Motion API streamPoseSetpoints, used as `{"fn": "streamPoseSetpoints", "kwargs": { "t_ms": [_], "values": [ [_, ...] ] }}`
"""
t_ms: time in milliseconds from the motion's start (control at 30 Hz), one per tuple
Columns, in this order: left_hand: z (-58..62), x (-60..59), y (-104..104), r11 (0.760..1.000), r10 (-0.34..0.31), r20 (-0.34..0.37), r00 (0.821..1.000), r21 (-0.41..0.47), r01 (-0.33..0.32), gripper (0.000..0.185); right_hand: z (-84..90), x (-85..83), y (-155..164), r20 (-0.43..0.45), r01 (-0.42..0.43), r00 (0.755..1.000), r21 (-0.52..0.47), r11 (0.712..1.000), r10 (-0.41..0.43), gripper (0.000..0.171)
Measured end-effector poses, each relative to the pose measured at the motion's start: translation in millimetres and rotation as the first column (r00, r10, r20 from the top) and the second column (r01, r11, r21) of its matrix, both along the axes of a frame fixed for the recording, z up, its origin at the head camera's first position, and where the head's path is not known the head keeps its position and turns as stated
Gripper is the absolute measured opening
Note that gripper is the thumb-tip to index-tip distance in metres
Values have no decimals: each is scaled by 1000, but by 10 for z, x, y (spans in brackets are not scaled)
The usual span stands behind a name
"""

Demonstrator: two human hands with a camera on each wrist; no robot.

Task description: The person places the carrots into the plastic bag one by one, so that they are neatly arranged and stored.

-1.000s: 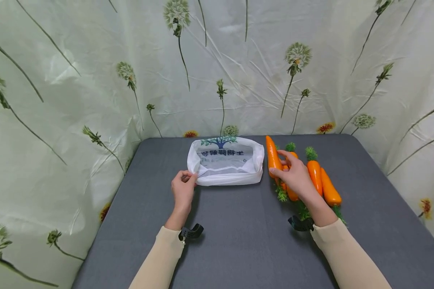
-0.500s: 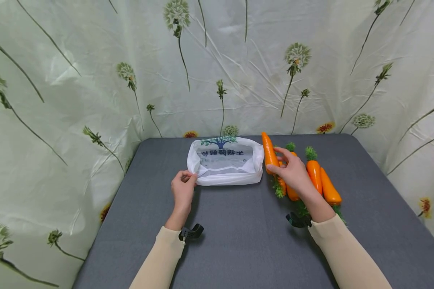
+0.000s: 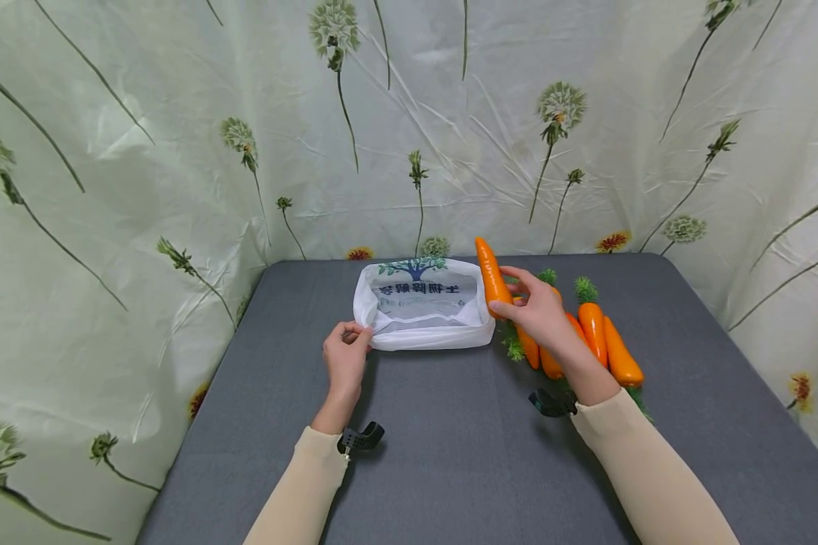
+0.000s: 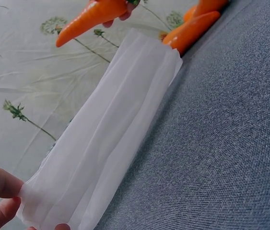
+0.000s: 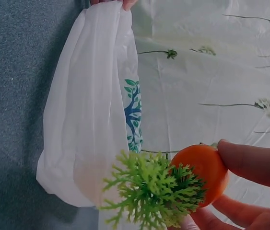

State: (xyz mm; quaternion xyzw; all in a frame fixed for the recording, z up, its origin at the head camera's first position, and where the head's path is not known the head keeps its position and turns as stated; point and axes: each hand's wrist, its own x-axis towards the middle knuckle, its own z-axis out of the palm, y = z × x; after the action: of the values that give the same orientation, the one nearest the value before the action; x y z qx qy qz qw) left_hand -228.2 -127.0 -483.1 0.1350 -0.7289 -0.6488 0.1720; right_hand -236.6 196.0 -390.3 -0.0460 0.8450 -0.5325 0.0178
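Observation:
A white plastic bag (image 3: 436, 337) with a printed tree and lettering stands on the table, its mouth spread wide. My left hand (image 3: 344, 362) pinches the bag's near left corner; the left wrist view shows fingers (image 4: 3, 184) at its edge. Raised over the bag's right rim is an orange carrot (image 3: 492, 278), gripped by my right hand (image 3: 541, 312) between thumb and fingers. Its tip points up and away. Seen from the right wrist, the carrot's blunt end (image 5: 206, 167) and frilly green top (image 5: 149, 191) face the camera, partly covering the bag.
Several more carrots (image 3: 591, 329) with green tops lie close together right of the bag, some partly behind my right hand and forearm. The table (image 3: 443, 454) has a dark grey cloth. A flower-printed curtain (image 3: 463, 151) hangs behind it and along the sides.
My right hand has carried the carrot leftward and up, from beside the bag to over its right rim. The left hand and the bag have stayed put.

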Motion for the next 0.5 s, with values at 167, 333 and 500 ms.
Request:
{"fn": "streamPoseSetpoints", "kwargs": {
  "t_ms": [167,333,500],
  "values": [
    [12,12,5,1000,-3,6,1000,6,3,11,13,-52,-71,-14,-33,999,5,999,33,69],
    [14,17,4,1000,1,10,1000,2,-1,12,39,-105,-157,-50,-64,997,45,997,66,68],
    [7,8,3,1000,3,8,1000,-5,-3,12,69,-200,-248,-79,-95,992,64,993,100,67]
  ]
}}
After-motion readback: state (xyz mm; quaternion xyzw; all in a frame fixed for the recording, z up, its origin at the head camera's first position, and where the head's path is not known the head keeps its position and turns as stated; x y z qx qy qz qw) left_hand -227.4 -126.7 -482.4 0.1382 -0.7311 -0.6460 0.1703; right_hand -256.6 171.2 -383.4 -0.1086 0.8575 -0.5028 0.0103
